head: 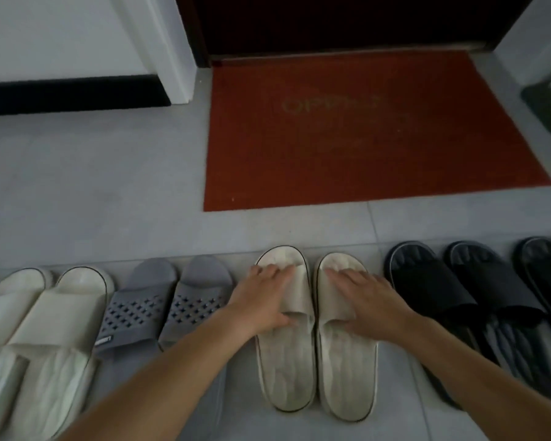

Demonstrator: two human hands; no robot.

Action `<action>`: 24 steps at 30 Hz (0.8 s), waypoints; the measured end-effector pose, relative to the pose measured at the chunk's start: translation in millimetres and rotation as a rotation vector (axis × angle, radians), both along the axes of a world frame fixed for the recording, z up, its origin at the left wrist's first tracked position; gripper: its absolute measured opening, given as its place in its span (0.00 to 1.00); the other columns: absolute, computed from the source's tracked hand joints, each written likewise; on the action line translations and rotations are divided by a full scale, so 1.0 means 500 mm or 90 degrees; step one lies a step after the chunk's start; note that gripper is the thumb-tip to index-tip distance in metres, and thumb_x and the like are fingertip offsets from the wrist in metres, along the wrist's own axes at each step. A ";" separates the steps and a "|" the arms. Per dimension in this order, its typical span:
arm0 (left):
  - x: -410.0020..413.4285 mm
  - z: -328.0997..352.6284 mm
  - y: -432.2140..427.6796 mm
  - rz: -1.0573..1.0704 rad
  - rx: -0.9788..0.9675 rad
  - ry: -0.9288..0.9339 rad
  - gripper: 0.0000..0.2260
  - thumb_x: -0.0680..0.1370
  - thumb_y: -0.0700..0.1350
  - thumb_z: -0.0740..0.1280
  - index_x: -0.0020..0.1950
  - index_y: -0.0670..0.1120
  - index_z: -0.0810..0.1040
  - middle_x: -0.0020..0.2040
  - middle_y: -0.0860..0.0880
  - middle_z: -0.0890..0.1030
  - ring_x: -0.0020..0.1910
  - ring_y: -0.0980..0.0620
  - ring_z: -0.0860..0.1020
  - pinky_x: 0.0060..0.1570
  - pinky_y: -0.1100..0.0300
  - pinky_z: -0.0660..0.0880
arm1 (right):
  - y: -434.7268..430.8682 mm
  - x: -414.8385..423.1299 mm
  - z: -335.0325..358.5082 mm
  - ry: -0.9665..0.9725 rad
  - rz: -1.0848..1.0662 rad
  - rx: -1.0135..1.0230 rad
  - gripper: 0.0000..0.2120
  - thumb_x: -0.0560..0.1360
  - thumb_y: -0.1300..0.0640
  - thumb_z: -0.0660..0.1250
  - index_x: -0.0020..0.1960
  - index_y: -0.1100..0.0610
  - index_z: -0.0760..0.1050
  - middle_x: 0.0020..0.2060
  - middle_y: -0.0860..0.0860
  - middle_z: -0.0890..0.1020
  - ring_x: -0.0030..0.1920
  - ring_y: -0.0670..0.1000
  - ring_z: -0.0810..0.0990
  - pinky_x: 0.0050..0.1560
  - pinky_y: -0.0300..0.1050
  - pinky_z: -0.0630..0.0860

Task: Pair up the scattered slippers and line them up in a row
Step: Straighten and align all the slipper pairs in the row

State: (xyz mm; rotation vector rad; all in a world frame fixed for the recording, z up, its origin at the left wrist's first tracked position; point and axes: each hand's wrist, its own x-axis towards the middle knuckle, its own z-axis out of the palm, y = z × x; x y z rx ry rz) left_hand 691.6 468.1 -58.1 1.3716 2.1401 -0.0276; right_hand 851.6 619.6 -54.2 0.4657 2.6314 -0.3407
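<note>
A row of slippers lies on the grey tiled floor, toes pointing away from me. In the middle sits a beige pair side by side: the left beige slipper (pixel 285 374) and the right beige slipper (pixel 347 374). My left hand (pixel 264 297) lies on the strap of the left one with its thumb tucked under the strap edge. My right hand (pixel 369 300) rests flat on the strap of the right one, fingers straight. A grey perforated pair (pixel 166 300) is to the left, a cream pair (pixel 42 319) further left, and a black pair (pixel 458 291) to the right.
A red doormat (pixel 363 132) lies ahead in front of a dark door. Another black slipper (pixel 547 275) shows at the right edge. A white wall with a black skirting (pixel 70 93) is at the far left. Bare floor tiles (pixel 93 192) stretch between the row and the wall.
</note>
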 end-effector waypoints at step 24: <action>0.018 -0.001 -0.017 -0.003 0.006 0.014 0.46 0.65 0.64 0.72 0.75 0.55 0.51 0.68 0.48 0.65 0.66 0.41 0.64 0.61 0.47 0.69 | 0.004 0.003 -0.006 0.030 -0.026 0.001 0.47 0.67 0.38 0.70 0.75 0.50 0.49 0.71 0.48 0.62 0.70 0.53 0.61 0.66 0.51 0.65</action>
